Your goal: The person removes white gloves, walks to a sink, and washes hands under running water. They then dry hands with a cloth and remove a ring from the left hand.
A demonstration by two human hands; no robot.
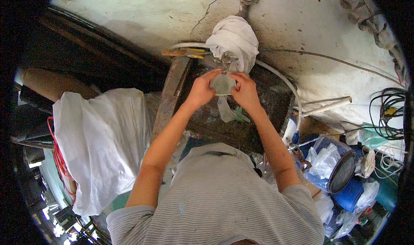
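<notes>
Both of my arms reach forward over a dark, worn bench (202, 122). My left hand (202, 89) grips the left edge of a small, pale green, see-through plate that looks like glass (224, 84). On the opposite edge, my right hand (245, 90) is closed with its thumb toward the plate. The plate's far edge is close to a metal fitting (228, 60) under a bundled white cloth (233, 36); whether they touch, I cannot tell. Below the plate, a strip of clear plastic (225, 110) lies on the bench beside a greenish scrap (240, 114).
A pale hose (288, 82) curves round the bench's right side. At its far left corner lies a wooden-handled tool (181, 53). White sheeting (103, 146) drapes something at left. Blue drums (348, 197), plastic bags and coiled black cable (388, 115) crowd the right.
</notes>
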